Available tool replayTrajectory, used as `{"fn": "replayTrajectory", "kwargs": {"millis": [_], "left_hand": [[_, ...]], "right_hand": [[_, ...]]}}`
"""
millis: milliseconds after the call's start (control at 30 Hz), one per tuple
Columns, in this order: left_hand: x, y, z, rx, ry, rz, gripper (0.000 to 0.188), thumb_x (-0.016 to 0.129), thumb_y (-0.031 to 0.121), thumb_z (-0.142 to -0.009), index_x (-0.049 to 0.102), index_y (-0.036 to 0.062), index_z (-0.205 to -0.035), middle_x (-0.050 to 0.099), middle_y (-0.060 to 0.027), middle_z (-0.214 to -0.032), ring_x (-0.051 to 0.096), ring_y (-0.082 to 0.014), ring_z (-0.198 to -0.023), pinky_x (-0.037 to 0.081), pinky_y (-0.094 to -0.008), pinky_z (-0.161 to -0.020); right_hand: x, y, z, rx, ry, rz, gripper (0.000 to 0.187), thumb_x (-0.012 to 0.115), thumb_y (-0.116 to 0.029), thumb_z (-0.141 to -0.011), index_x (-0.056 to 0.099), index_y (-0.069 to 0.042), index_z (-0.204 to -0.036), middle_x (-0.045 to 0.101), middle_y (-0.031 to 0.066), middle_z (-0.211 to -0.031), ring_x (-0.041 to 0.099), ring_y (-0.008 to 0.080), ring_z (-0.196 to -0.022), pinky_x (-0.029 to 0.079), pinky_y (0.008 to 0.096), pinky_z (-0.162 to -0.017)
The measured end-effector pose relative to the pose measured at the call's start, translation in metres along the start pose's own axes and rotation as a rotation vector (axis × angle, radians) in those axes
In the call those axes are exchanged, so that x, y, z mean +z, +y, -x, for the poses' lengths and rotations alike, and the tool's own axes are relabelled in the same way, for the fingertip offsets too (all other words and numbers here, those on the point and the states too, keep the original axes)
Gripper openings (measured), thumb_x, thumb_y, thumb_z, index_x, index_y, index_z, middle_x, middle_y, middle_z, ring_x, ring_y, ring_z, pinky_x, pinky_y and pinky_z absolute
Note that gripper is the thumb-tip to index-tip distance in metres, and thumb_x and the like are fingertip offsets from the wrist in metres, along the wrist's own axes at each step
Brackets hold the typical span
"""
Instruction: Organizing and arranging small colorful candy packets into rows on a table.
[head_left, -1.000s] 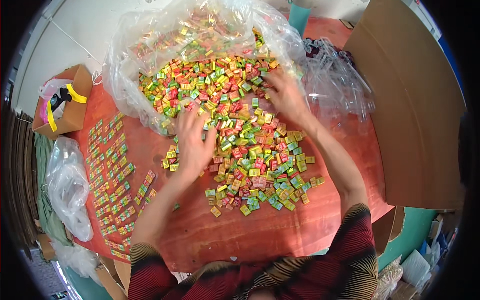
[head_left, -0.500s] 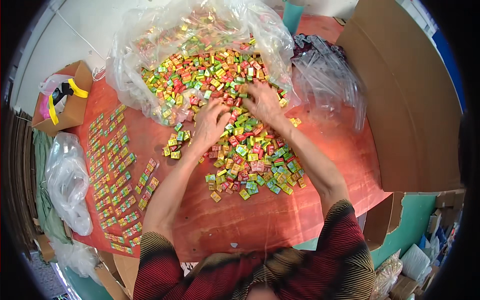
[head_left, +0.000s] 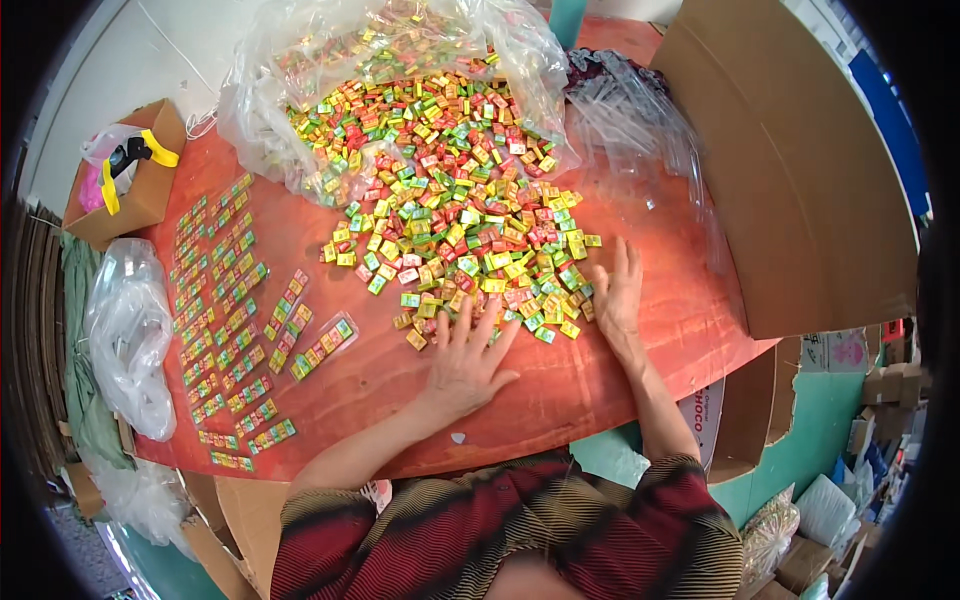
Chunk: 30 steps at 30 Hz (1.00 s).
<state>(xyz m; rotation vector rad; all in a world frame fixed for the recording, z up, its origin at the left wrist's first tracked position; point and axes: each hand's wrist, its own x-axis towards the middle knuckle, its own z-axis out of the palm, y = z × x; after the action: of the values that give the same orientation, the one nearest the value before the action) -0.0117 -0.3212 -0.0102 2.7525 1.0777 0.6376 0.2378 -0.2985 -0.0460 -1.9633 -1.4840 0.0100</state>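
While both hands flank the near side of the heap of small box-shaped packets [head_left: 470, 235], flat fingers and light, even pressure should serve best, letting packets slide over the red table [head_left: 690, 290] without tumbling off. The left hand [head_left: 465, 365] is open, fingers spread at the heap's front edge; the right hand [head_left: 620, 300] is open too, just beside its right edge. The heap spills from one clear plastic bag [head_left: 255, 125]; its packets are too many to count. Three packet strips [head_left: 325, 348] lie apart from the left-hand rows [head_left: 240, 370], with one open cardboard box [head_left: 150, 195] behind.
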Motion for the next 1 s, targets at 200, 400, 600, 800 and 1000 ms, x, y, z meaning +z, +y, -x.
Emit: {"fn": "replayTrajectory", "kwargs": {"millis": [200, 400, 600, 800, 1000], "left_hand": [[0.021, -0.013, -0.034, -0.129, -0.106, -0.167, 0.070, 0.055, 0.047, -0.077, 0.032, 0.0106, -0.133, 0.027, -0.0199, -0.137, 0.019, -0.0429, -0.127, 0.014, -0.0626, -0.099], [0.021, -0.058, -0.047, -0.105, -0.042, -0.329, 0.068, 0.054, 0.044, -0.079, 0.031, 0.0126, -0.135, 0.026, -0.0188, -0.138, 0.018, -0.0402, -0.129, 0.013, -0.0614, -0.100], [0.010, -0.079, -0.078, -0.196, -0.085, -0.293, 0.062, 0.057, 0.038, -0.079, 0.035, 0.0148, -0.133, 0.025, -0.0192, -0.138, 0.019, -0.0413, -0.128, 0.016, -0.0593, -0.100], [-0.002, -0.034, -0.039, -0.119, -0.052, -0.218, 0.059, 0.056, 0.039, -0.079, 0.040, 0.0148, -0.130, 0.026, -0.0156, -0.139, 0.018, -0.0400, -0.129, 0.014, -0.0585, -0.101], [0.025, 0.013, -0.037, 0.101, -0.180, 0.156, 0.052, 0.061, 0.038, -0.075, 0.051, 0.0139, -0.120, 0.029, -0.0155, -0.137, 0.022, -0.0394, -0.127, 0.016, -0.0599, -0.100]], "right_hand": [[0.030, -0.060, 0.002, 0.007, -0.066, 0.024, 0.060, 0.057, -0.026, -0.081, 0.033, -0.002, -0.131, 0.034, 0.0232, -0.132, 0.028, 0.0392, -0.124, 0.022, 0.0496, -0.102], [0.063, -0.083, -0.025, -0.035, -0.052, -0.071, 0.055, 0.053, -0.036, -0.083, 0.039, -0.007, -0.128, 0.038, 0.0209, -0.128, 0.031, 0.0406, -0.121, 0.020, 0.0579, -0.099], [0.059, -0.064, -0.071, -0.250, 0.081, -0.485, 0.028, 0.055, -0.025, -0.083, 0.061, -0.005, -0.101, 0.058, 0.0164, -0.103, 0.055, 0.0291, -0.095, 0.043, 0.0408, -0.083], [-0.049, 0.034, -0.103, -0.215, 0.267, 0.361, 0.033, 0.066, -0.021, -0.068, 0.055, -0.009, -0.096, 0.057, 0.0117, -0.088, 0.055, 0.0321, -0.080, 0.044, 0.0429, -0.065], [-0.049, 0.147, -0.102, 0.170, 0.062, 0.708, 0.047, 0.052, -0.042, -0.082, 0.049, -0.014, -0.119, 0.038, 0.0161, -0.128, 0.032, 0.0354, -0.122, 0.030, 0.0629, -0.090]]}}
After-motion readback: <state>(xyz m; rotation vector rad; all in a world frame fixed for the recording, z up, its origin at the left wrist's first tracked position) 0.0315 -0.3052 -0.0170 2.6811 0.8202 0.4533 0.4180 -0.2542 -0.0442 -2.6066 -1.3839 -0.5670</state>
